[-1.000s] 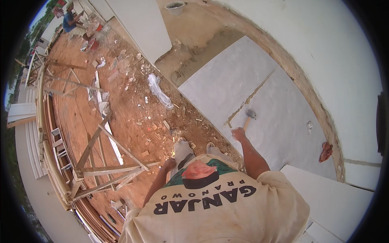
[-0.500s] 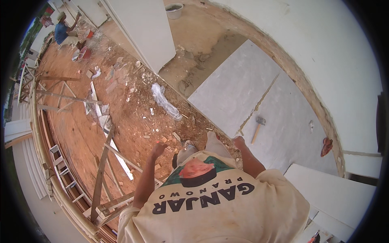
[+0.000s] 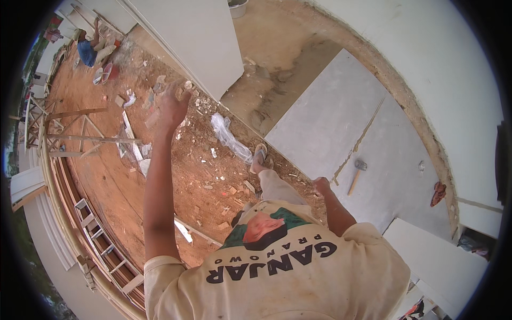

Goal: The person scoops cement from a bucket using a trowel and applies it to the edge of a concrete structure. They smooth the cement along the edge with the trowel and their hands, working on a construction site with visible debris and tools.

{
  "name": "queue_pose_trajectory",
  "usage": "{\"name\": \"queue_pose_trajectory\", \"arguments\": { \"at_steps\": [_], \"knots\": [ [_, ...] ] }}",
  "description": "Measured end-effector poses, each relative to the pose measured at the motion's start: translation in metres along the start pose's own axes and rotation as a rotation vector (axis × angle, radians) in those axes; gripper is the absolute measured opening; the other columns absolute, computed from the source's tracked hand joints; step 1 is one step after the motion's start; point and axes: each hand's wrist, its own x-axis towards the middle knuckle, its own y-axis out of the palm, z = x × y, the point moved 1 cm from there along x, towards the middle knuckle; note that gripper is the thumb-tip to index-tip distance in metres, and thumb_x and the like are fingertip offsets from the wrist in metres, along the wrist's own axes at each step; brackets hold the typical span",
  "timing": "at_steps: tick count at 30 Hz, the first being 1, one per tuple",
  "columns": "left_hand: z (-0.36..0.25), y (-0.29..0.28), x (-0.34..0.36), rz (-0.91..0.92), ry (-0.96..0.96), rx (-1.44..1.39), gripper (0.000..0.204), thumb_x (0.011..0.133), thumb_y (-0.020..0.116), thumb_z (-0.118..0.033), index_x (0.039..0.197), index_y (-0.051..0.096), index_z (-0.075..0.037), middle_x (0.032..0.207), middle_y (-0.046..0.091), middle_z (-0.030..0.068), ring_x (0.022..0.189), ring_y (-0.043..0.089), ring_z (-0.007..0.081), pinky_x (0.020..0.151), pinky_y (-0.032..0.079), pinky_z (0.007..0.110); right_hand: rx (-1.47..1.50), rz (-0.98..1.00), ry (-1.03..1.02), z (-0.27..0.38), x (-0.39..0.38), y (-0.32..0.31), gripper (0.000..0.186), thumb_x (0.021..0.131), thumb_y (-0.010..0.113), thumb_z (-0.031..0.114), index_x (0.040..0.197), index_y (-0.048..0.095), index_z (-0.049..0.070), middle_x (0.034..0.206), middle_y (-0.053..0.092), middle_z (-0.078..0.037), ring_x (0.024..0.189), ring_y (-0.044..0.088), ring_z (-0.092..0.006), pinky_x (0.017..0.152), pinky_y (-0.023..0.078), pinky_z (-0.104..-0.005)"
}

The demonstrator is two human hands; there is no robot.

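My left hand (image 3: 173,104) is raised over the rubble with its fingers loosely apart, holding nothing. Low beside the edge of the grey tiles (image 3: 309,117), my right hand (image 3: 322,185) has its fingers curled, with nothing visible in it. A mallet (image 3: 356,176) with a dark head and light wooden handle lies on the tiles to the right of that hand, near a mortar-streaked joint. A crumpled clear plastic wrap (image 3: 231,137) lies on the dirt, close to my forward sandalled foot (image 3: 260,156).
A crouching person in blue (image 3: 87,52) is beside buckets (image 3: 106,72) at upper left. Wooden trestles (image 3: 90,138), a ladder (image 3: 104,242) and long boards are at left. A white panel (image 3: 197,42), another bucket (image 3: 238,8) and a red rag (image 3: 438,193) are also around.
My right hand has let go of the mallet, left lying on the tile. My left hand has risen forward, and one foot has stepped ahead beside the plastic.
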Motion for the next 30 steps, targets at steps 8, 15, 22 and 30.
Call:
{"name": "queue_pose_trajectory", "arguments": {
  "at_steps": [8, 15, 22, 30],
  "knots": [
    [-0.005, -0.009, 0.213, -0.341, 0.527, 0.440, 0.050, 0.090, 0.067, -0.023, 0.136, 0.051, -0.010, 0.144, 0.042, 0.0191, 0.138, 0.035, 0.0410, 0.106, 0.040, 0.053, 0.347, 0.028, 0.297, 0.039, 0.170, -0.079, 0.021, 0.089, 0.059, 0.024, 0.083, 0.072, 0.009, 0.079, 0.069, -0.013, 0.082, 0.069, -0.0298, 0.070, 0.056, -0.0430],
    [0.060, 0.045, 0.315, -0.464, 0.634, 1.038, 0.062, 0.088, 0.064, -0.053, 0.138, 0.050, -0.019, 0.149, 0.033, 0.0154, 0.142, 0.026, 0.0382, 0.111, 0.028, 0.060, 0.216, -0.175, 0.142, 0.038, 0.383, -0.123, 0.026, 0.095, 0.054, 0.026, 0.091, 0.072, 0.008, 0.088, 0.069, -0.013, 0.087, 0.067, -0.0297, 0.077, 0.055, -0.0424],
    [0.067, 0.048, 0.338, -0.604, 0.850, 1.147, 0.067, 0.087, 0.063, -0.055, 0.133, 0.051, -0.007, 0.140, 0.041, 0.0178, 0.133, 0.036, 0.0334, 0.102, 0.040, 0.054, 1.201, -0.181, 0.575, 0.022, 0.621, -0.163, 0.026, 0.093, 0.059, 0.022, 0.115, 0.053, 0.008, 0.084, 0.063, -0.010, 0.073, 0.062, -0.0236, 0.062, 0.052, -0.0381],
    [0.079, 0.110, 0.362, -0.722, 0.471, 1.666, 0.077, 0.103, 0.015, -0.050, 0.145, 0.027, 0.014, 0.153, 0.024, 0.0314, 0.143, 0.023, 0.0451, 0.117, 0.017, 0.059, 1.605, -0.738, 0.469, -0.120, 0.914, -0.129, 0.055, 0.094, 0.063, 0.027, 0.140, 0.036, 0.011, 0.097, 0.061, -0.013, 0.075, 0.062, -0.0188, 0.066, 0.059, -0.0349]
  ]
}}
